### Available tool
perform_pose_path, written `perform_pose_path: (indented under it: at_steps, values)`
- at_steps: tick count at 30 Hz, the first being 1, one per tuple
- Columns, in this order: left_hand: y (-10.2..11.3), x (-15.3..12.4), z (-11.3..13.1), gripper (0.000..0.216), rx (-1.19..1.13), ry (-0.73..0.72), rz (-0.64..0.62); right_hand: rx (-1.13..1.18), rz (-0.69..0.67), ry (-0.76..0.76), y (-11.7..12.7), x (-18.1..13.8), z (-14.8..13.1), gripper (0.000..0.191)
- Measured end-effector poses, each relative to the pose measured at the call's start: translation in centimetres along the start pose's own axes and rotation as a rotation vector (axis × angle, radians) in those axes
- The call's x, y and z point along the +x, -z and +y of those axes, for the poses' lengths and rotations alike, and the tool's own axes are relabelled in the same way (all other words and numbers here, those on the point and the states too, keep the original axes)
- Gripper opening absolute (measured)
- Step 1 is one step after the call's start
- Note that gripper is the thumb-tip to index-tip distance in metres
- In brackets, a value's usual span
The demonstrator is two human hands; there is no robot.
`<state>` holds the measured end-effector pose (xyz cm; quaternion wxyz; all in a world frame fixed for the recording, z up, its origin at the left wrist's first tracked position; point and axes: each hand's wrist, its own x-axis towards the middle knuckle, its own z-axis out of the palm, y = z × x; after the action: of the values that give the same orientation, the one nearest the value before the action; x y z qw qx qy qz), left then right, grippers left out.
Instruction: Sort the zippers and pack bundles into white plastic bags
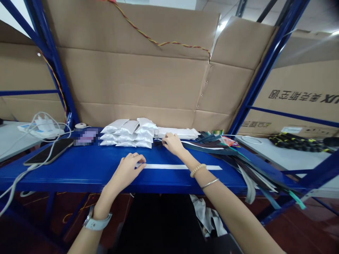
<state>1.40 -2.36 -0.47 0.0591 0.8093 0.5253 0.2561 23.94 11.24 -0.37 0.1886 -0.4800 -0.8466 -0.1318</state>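
The two hands stand apart over a blue steel counter [79,174], the left hand [129,170] nearer the front edge and the right hand [172,144] further back. A narrow white strip [180,167] lies flat along the counter, running to the right from under the left hand's fingertips [141,159], which rest on its end. Whether those fingers actually pinch it, I can't tell from here. The strip looks straight, smooth and plain, and it passes just below the right forearm. The right hand's fingers [164,141] are at the near ends of a bunch of long dark strips [209,148], some edged in white or teal, which fan out across the counter and droop over its right edge; I can't tell whether that hand grips them. Just behind the right hand lies a flat white package [177,133], and to its left sit piled white packets [127,133]. A spool of cord [80,125], a blurred patch [84,137] and a phone [49,151] lie further left, with a white charger [41,128] and its cable beyond. A watch [96,221] circles the left wrist, and a bead bracelet [198,170] and a metal bangle [210,183] circle the right arm. Cardboard sheets [132,81] line the blue rack behind.
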Motion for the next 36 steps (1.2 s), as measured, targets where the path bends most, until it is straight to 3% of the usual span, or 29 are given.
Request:
perform_pose_path:
  at_steps: [3, 6, 10, 15, 20, 26, 36]
  values:
    - [-0.1, 0.1, -0.1, 0.017, -0.007, 0.074, 0.048, 0.046, 0.019, 0.000, 1.6, -1.2, -0.2, 0.017]
    - [-0.7, 0.1, 1.0, 0.019, -0.014, 0.148, 0.128, 0.259, 0.061, -0.007, 3.6, -4.5, -1.1, 0.013]
    - [-2.2, -0.1, 3.6, 0.029, -0.112, 0.062, 0.123, 0.512, 0.133, -0.042, 5.2, -9.8, -3.4, 0.007]
    - [-3.8, -0.3, 5.6, 0.023, -0.129, 0.000, 0.092, 0.572, 0.173, -0.101, 5.3, -12.7, -5.7, 0.008]
    - [-4.2, -0.2, 5.6, 0.030, -0.067, 0.014, 0.100, 0.557, 0.334, -0.149, 5.2, -14.2, -6.3, 0.011]
    - [-4.8, -0.6, 6.3, 0.032, -0.059, -0.095, 0.013, 0.740, 0.025, -0.247, 5.5, -16.6, -7.1, 0.017]
    - [-5.1, -0.9, 8.1, 0.030, -0.046, -0.208, -0.013, 0.748, 0.075, -0.276, 5.3, -16.0, -6.7, 0.015]
